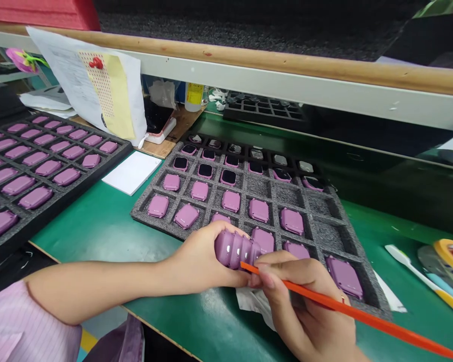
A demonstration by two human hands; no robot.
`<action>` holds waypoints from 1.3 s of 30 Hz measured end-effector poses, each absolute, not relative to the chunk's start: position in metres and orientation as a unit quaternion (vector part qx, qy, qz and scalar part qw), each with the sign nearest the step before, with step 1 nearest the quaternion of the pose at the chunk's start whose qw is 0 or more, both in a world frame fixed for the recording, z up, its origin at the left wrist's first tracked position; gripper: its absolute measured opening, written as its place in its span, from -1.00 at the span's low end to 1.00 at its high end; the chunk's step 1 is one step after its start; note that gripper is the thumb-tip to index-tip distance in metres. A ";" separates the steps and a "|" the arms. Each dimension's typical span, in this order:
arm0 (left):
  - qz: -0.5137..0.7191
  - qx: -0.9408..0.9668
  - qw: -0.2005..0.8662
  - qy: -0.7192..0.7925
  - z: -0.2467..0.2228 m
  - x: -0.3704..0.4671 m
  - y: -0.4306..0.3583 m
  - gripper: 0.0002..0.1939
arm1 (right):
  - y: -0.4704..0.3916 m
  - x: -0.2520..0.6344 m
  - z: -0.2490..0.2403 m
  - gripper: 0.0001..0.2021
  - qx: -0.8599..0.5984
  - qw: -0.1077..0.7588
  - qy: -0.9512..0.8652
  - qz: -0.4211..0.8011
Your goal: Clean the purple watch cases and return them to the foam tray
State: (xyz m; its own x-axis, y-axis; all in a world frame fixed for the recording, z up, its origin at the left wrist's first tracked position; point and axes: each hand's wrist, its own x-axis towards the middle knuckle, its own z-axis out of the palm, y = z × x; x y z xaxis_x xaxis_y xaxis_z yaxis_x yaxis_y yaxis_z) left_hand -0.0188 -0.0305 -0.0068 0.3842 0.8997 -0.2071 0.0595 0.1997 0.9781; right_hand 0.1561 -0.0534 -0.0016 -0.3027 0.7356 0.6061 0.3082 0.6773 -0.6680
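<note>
My left hand (206,261) is wrapped round a row of several purple watch cases (236,250), stacked face to face with their sides up. My right hand (305,296) pinches a thin orange stick (335,305), its tip against or just over the sides of the stacked cases. Both hands are above the front edge of a grey foam tray (362,256). In its compartments lie purple watch cases (291,221), some showing black screens (228,177). A crumpled white tissue (254,301) sits under my hands, partly hidden.
Another foam tray (115,156) full of purple cases stands at left. Between the trays lies a white paper pad (131,172). At right are a toothbrush (419,271) and a tape roll (451,256). A shelf beam (272,83) crosses above the green bench.
</note>
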 end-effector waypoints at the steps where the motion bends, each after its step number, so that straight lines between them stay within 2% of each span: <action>1: 0.333 0.540 0.634 0.442 -0.007 -0.019 -0.031 -0.49 | -0.054 0.155 -0.002 -0.86 -0.336 0.485 -0.777 0.220; 8: 0.330 0.560 0.616 0.445 -0.010 -0.020 -0.034 -0.44 | -0.057 0.149 0.001 -0.87 -0.359 0.438 -0.801 0.195; 22: 0.313 0.581 0.597 0.456 -0.009 -0.021 -0.036 -0.44 | -0.059 0.149 0.008 -0.86 -0.374 0.403 -0.816 0.177; 39: 0.330 0.583 0.598 0.440 -0.013 -0.020 -0.035 -0.47 | -0.065 0.148 0.001 -0.89 -0.368 0.416 -0.824 0.110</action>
